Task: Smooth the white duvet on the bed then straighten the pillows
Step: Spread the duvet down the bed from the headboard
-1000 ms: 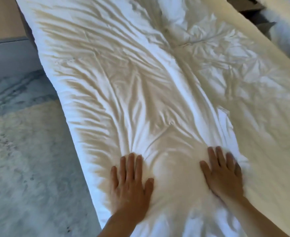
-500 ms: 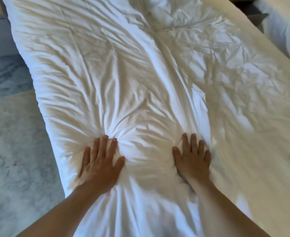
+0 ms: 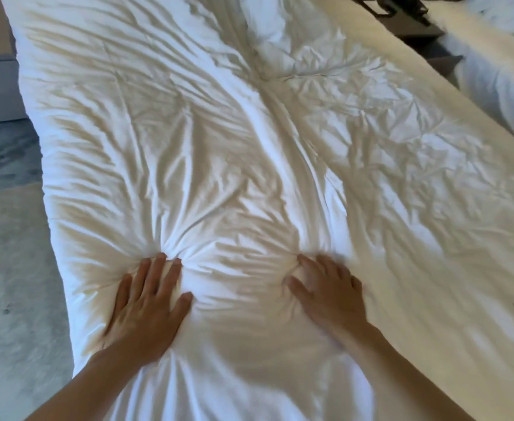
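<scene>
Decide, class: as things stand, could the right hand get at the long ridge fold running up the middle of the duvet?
Probably yes. The right hand lies flat on the duvet just below the ridge fold, with only bare fabric between.

The white duvet (image 3: 249, 165) is spread across the bed and it's pretty rumpled, with creases fanning out from two pressed-in dents near the front edge (a long ridge runs up the middle too). Right half looks more crinkled.
</scene>
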